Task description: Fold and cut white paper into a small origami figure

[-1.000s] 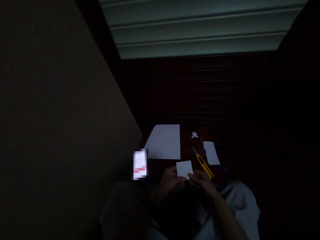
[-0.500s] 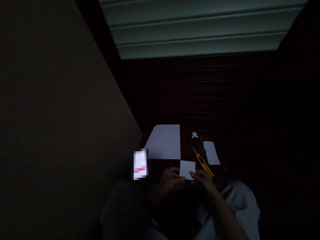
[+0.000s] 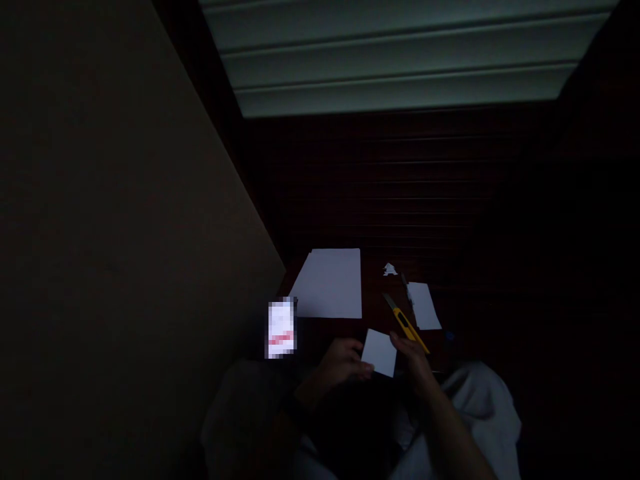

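Observation:
A small white square of paper (image 3: 379, 353) is tilted between my two hands, above the near edge of the dark table. My left hand (image 3: 345, 360) pinches its lower left corner, with the thumb on top. At the paper's upper right corner, my right hand (image 3: 413, 355) grips it between thumb and fingers; the fingers underneath are hidden. Just beyond my right hand lies a yellow utility knife (image 3: 407, 328) with its blade pointing away from me.
A stack of white paper sheets (image 3: 333, 283) lies at the back left. A lit, blurred-out screen (image 3: 281, 328) stands in front of it. Toward the right are a small white paper cutout (image 3: 390, 269), a pen (image 3: 407, 288) and a white paper strip (image 3: 425, 307). A wall (image 3: 150, 253) borders the left.
The paper square has turned clockwise and come slightly nearer to me. My right hand has shifted its grip from the lower right area to the upper right corner.

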Tool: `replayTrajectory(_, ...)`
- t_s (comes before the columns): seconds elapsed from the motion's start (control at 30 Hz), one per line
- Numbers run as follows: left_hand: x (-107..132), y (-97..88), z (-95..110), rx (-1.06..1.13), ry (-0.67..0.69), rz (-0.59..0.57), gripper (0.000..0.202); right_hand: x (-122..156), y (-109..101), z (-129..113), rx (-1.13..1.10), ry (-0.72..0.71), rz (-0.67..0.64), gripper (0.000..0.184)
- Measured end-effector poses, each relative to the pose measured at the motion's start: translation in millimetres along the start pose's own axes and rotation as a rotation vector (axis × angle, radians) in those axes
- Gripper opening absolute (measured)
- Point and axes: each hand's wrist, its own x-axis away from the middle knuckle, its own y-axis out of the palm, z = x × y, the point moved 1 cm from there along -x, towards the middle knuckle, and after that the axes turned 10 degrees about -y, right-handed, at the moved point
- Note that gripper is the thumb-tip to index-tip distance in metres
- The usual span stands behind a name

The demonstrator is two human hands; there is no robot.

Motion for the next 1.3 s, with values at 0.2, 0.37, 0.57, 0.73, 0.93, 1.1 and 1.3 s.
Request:
replayTrajectory(0.2,-1,1.8,-2,0.004,-0.02,0.02,0.044,0,-2,1,-0.047,0.014,-0.01,0.034)
replayTrajectory(0.37,-3,0.1,-3,-0.001,-0.029,0.038,0.045,0,-1,0,-0.047,0.022,-0.01,0.032)
replayTrajectory(0.57,-1,-3.4,-2,-0.019,-0.02,0.043,0.045,2,1,0,0.004,0.015,-0.041,0.034)
replayTrajectory(0.73,-1,-9.0,0,0.064,-0.008,0.128,0.042,0,0,4,0.096,-0.012,-0.008,0.041)
replayTrajectory(0.93,-7,-23.7,3,0.241,-0.042,0.368,0.045,-4,-3,7,0.325,-0.114,-0.138,0.035)
replayTrajectory(1.1,-2,-14.1,8,0.354,0.021,0.297,0.047,-3,-1,8,0.434,-0.186,-0.184,0.035)
replayTrajectory(1.3,-3,-3.8,2,0.281,-0.018,0.185,0.044,-4,-1,11,0.399,-0.159,-0.124,0.035)
